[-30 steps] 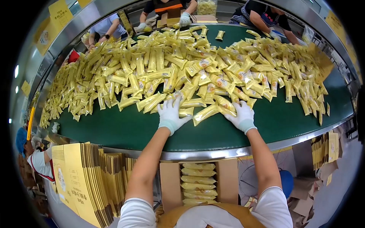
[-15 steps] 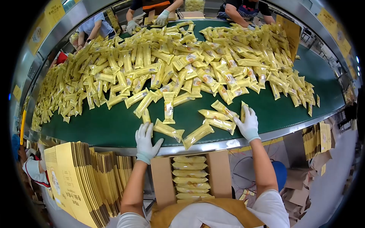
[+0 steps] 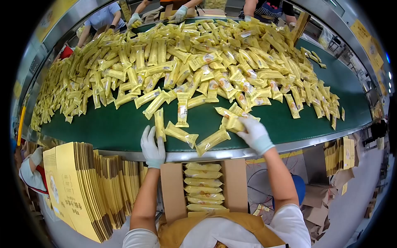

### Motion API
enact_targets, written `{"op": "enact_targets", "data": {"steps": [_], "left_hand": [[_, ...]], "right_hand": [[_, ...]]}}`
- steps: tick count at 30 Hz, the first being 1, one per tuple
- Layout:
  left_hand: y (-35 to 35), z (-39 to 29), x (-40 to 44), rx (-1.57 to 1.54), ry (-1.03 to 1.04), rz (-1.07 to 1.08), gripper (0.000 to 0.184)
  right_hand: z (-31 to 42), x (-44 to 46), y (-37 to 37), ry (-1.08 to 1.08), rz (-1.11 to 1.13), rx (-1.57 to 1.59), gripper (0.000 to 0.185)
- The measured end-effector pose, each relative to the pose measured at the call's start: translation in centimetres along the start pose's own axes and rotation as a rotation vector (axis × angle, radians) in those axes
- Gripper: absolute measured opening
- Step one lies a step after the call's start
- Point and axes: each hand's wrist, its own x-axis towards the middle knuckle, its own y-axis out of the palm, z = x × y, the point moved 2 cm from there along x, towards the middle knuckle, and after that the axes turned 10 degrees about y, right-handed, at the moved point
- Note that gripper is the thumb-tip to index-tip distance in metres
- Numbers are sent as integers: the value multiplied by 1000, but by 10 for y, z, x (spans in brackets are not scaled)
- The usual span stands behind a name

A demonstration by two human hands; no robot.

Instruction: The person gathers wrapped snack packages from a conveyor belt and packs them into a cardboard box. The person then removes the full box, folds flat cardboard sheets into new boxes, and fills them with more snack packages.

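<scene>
"Yellow film, crinkled and shiny, all over that green conveyor belt (image 3: 103, 133). Which packet is closest to the left hand (image 3: 152, 148)?"

"The leftmost loose packet (image 3: 160, 125). Its long axis points nearly straight away from the person, and it lies just to the right of the fingertips."

"Held?"

"No closed grip shows. The thumb stands apart from the fingers; whether they touch the film, I can't tell."

"And the right hand (image 3: 254, 135)?"

"Nearer the small cluster. Its fingers and thumb are bent about the near end of a plump packet (image 3: 234, 124), which lies forward and left of the palm, overlapping others. How firmly it's gripped, I can't tell."

"Between the hands?"

"A left slanting packet (image 3: 181, 134) and a right slanting packet (image 3: 212, 141), making a V whose point faces the person. All are pillow-shaped, with flat sealed ends. The big heap (image 3: 165, 51) is beyond."

"Other textures?"

"White fabric gloves (image 3: 154, 155) on both hands, a smooth metal rim (image 3: 206, 155), and below it a matt brown carton (image 3: 173, 192) holding a column of packets (image 3: 203, 182) laid crosswise."
</scene>
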Motion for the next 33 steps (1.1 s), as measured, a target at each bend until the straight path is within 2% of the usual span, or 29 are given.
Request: {"op": "enact_targets", "data": {"steps": [5, 7, 9, 11, 14, 15, 17, 19, 22, 25, 27, 28, 31, 32, 33], "left_hand": [[1, 2, -2, -15, -39, -6, 40], [2, 3, -2, -19, -40, -18, 39], [1, 2, -3, -23, -32, -35, 37], [1, 2, -2, -31, -23, -42, 36], [2, 2, -2, -22, -30, -38, 35], [1, 2, -2, -22, -31, -39, 35], [0, 1, -2, -21, -33, -43, 35], [1, 1, -2, -25, -32, -45, 34], [2, 2, -3, -24, -27, -48, 33], [1, 2, 0, -33, -26, -49, 32], [0, 0, -1, -41, -37, -46, 32], [0, 0, -1, -42, -42, -44, 32], [0, 1, -1, -33, -30, -54, 31], [-1, 1, -1, -34, -31, -55, 31], [-1, 0, -1, -33, -32, -55, 31]], "right_hand": [[-7, 19, 36, -9, 11, -260, 57], [-6, 27, 20, -73, -11, -285, 57], [16, 27, -9, 3, 10, -370, 53], [44, 22, -32, -112, -18, -276, 49], [56, 28, -8, -407, 83, -114, 44], [65, 27, 5, -412, 206, -25, 42], [75, 19, 43, -456, 397, -147, 36], [85, 17, 42, -403, 441, -292, 31], [64, 15, 44, -428, 316, -332, 27], [31, 19, 30, -215, 130, -448, 40], [-5, 17, 28, -221, -145, -541, 42], [-9, 6, 25, -262, -289, -530, 54], [10, -22, 23, -278, -300, -462, 66], [9, -29, 30, -238, -263, -403, 86], [8, -34, 31, -253, -257, -431, 88]]}}
